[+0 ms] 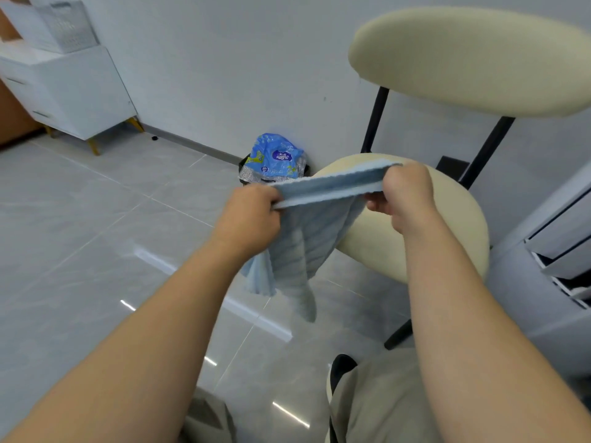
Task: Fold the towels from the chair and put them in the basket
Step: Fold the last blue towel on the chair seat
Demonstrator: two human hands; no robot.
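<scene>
A light blue towel (307, 238) hangs in the air in front of the cream chair (425, 215). My left hand (249, 219) grips its top edge on the left and my right hand (409, 196) grips the same edge on the right, so the edge is stretched between them. The rest of the towel droops below my hands in loose folds. The chair's round seat shows no towel on its visible part. A pale mesh basket (68, 27) stands on the white cabinet at the far upper left.
The white cabinet (70, 87) stands by the wall at left. A small black bin with a blue plastic package (275, 161) sits on the floor against the wall. A grey unit with slats (556, 251) is at right. Glossy grey tiles cover the floor.
</scene>
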